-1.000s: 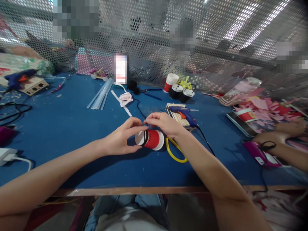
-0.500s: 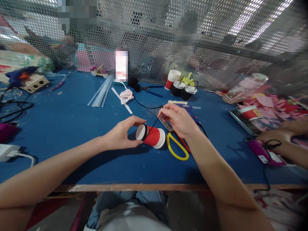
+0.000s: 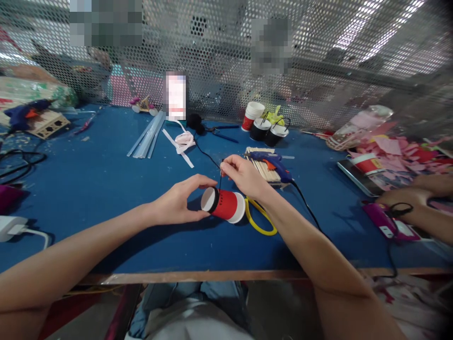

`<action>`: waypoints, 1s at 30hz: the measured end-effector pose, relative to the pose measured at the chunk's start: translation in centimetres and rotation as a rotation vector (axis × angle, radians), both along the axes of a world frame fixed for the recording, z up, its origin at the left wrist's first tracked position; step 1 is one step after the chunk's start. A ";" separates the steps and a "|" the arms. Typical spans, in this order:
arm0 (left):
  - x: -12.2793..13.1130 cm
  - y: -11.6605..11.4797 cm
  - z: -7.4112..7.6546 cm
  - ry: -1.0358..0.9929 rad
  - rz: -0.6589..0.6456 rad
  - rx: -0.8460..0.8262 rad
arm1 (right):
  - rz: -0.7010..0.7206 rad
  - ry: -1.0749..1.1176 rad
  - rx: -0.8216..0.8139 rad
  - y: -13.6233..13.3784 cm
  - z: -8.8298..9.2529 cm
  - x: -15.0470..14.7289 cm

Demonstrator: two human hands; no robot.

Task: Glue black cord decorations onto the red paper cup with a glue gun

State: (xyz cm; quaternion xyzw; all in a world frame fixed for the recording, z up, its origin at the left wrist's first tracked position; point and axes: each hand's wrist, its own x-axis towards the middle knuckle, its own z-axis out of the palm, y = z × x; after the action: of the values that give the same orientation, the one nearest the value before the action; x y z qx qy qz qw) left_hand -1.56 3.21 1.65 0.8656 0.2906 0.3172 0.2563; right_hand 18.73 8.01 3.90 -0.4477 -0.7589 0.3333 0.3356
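Observation:
A red and white paper cup [image 3: 226,206] lies on its side above the blue table, its base turned left and its rim right. My left hand [image 3: 184,200] grips the cup's base end, thumb below and fingers above. Black yarn [image 3: 214,200] is wound in a band around that end. Pinched in the fingertips of my right hand [image 3: 242,175], just above the cup, is the yarn's strand, drawn up taut. The strand runs back to a dark ball of yarn [image 3: 194,123]. Yellow-handled scissors [image 3: 260,222] lie right of the cup, partly under my right forearm.
A blue glue gun [image 3: 272,160] rests on a stack of wooden sticks. Behind stand two black-wrapped cups [image 3: 261,130] and stacked paper cups [image 3: 252,115]. Glue sticks [image 3: 146,137], white ribbon [image 3: 184,141] and pliers [image 3: 226,133] lie farther back. Another person's hand [image 3: 406,203] is at right.
My right hand has moved left with the strand, from the right of the cup to above it, uncovering the glue gun and sticks. My left hand keeps its hold.

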 end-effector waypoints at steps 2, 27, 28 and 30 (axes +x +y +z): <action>0.0 0.0 0.0 0.012 -0.009 0.008 | 0.017 -0.016 -0.034 -0.2 -0.4 -0.4; 1.9 -1.3 -0.4 0.024 0.213 -0.389 | -0.278 -0.585 0.129 -3.5 0.1 -2.7; 2.0 -1.4 -0.5 0.010 0.209 -0.426 | -0.288 -0.614 0.132 -3.6 0.2 -2.8; 2.2 -1.5 -0.7 -0.027 0.196 -0.459 | -0.289 -0.646 0.136 -3.8 0.3 -2.9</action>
State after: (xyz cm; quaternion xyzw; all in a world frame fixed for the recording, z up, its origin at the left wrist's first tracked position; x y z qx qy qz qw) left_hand 0.66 1.76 0.93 0.7479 0.4344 0.2779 0.4181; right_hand 15.83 4.21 4.15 -0.6094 -0.7750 0.0724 0.1511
